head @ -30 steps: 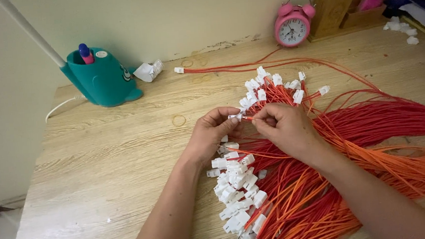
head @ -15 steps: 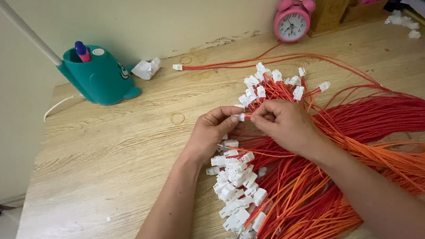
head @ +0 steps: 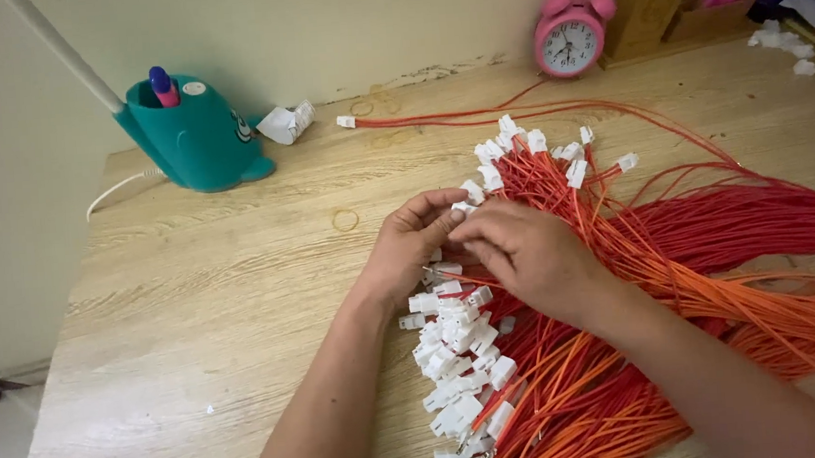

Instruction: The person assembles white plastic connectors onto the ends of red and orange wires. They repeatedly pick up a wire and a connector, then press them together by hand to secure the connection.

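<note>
Left hand (head: 407,253) and right hand (head: 522,250) pinch one small white plastic connector (head: 464,209) between closed fingertips, above red-orange wire bundle (head: 716,265) mid-surface.

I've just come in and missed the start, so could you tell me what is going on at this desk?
A person's left hand and right hand meet over a wooden desk, pinching a small white connector on a wire. Red and orange wires fan out to the right, with white-capped ends heaped below the hands and beyond them.
</note>
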